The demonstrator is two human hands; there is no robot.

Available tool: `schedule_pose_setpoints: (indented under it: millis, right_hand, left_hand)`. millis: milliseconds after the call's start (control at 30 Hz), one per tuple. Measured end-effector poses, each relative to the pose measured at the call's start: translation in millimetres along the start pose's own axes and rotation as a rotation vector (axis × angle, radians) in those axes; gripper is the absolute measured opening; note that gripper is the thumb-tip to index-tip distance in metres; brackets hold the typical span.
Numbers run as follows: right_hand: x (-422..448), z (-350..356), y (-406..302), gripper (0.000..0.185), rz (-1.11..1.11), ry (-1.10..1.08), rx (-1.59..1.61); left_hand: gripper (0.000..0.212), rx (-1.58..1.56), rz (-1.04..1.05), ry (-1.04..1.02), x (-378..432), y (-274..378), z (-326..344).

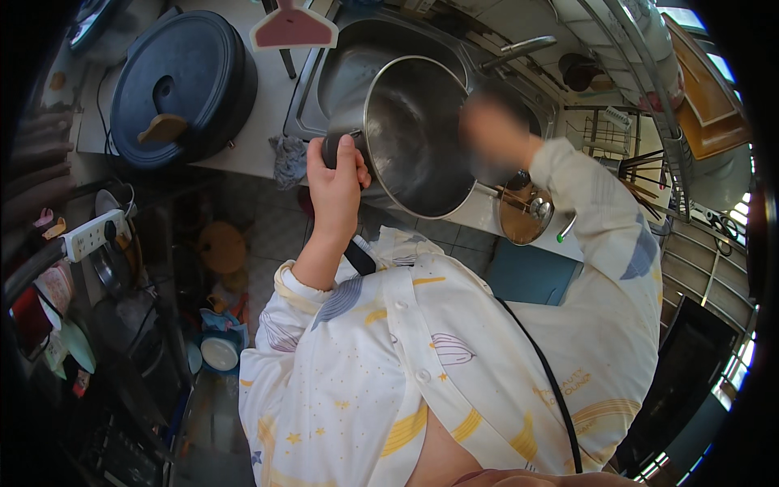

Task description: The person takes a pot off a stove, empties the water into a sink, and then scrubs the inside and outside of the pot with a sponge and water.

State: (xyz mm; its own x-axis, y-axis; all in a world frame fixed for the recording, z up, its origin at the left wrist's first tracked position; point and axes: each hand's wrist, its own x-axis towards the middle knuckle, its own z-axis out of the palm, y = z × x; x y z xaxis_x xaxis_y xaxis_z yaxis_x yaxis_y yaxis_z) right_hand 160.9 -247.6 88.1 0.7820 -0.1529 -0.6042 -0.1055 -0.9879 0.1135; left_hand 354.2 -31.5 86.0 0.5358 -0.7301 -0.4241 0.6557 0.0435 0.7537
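A deep stainless-steel pot [420,140] is tilted over the front of the sink [341,76], its open mouth turned towards me. My left hand [338,176] grips the pot's dark side handle [330,150], thumb on top. Blurring covers my right hand [496,131] at the pot's far right side, so its fingers and whatever it may hold cannot be made out. The pot's inside looks dark and shiny. Behind the right hand, a metal faucet [517,52] reaches over the sink.
A large round black lidded cooker [176,79] stands left on the counter, near a grey cloth [289,161] at the edge. To the right are a round brown item with a metal knob [526,213], chopsticks [645,167] and a dish rack [678,128].
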Motion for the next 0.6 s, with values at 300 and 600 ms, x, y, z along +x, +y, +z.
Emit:
schedule_pose_setpoints:
  millis: [300, 600]
  right_hand:
    - [104.4, 92.6, -25.0, 0.022, 0.075, 0.177, -0.117]
    - [13.8, 31.7, -65.1, 0.029, -0.138, -0.241, 0.650]
  left_hand:
    - [0.019, 0.030, -0.003, 0.000, 0.8, -0.3, -0.2]
    - [0.018, -0.023, 0.020, 0.060, 0.8, -5.4, -3.7]
